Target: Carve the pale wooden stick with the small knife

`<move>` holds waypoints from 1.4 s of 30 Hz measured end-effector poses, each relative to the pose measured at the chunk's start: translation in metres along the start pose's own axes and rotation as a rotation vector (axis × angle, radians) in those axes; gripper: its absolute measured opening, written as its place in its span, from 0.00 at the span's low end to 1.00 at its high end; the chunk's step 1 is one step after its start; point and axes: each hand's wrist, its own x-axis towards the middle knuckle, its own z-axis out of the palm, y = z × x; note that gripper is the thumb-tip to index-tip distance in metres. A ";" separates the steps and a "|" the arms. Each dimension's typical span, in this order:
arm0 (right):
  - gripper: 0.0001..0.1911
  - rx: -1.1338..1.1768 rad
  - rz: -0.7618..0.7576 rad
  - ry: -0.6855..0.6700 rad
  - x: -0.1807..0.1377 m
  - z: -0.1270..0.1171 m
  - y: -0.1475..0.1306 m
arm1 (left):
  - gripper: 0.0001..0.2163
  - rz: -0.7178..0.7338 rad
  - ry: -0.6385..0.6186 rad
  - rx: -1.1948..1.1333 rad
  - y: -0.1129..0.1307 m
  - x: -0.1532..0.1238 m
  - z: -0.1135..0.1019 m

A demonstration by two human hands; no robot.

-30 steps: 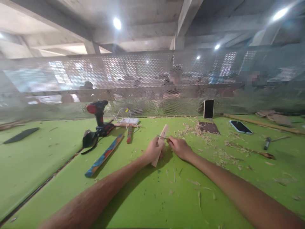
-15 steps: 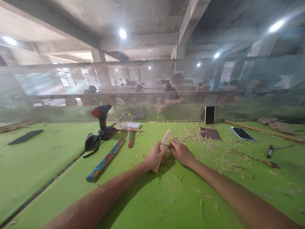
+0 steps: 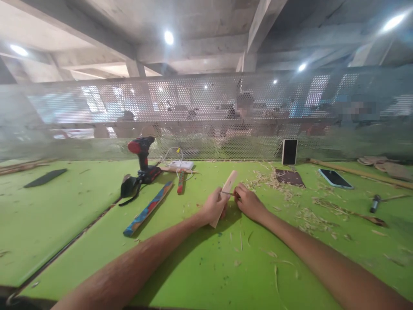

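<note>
From my end, the pale wooden strip (image 3: pixel 229 182) stands tilted above the near middle of the green table (image 3: pixel 193 267), gripped in my left hand (image 3: pixel 212 206), fingers wrapped around it. My right hand (image 3: pixel 251 203), just to the right, pinches a thin tool (image 3: pixel 228 193) that lies across the strip. My worry is the left thumb, near the tool's far end: if the edge is sharp, a slip off the wood could nick it. A loose left grip could let the strip twist, and pressing too hard might gouge it.

I can't make out the tool's tip, or how much of its handle my right hand covers. The left palm hides the strip's middle, and a reddish patch beneath is unclear. Both forearms (image 3: pixel 151 245) are cut off by the frame; the perforated screen (image 3: pixel 200 146) blurs everything beyond.
</note>
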 end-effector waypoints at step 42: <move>0.17 -0.010 0.004 0.042 -0.002 -0.001 -0.001 | 0.06 0.022 0.054 0.023 -0.006 0.001 0.001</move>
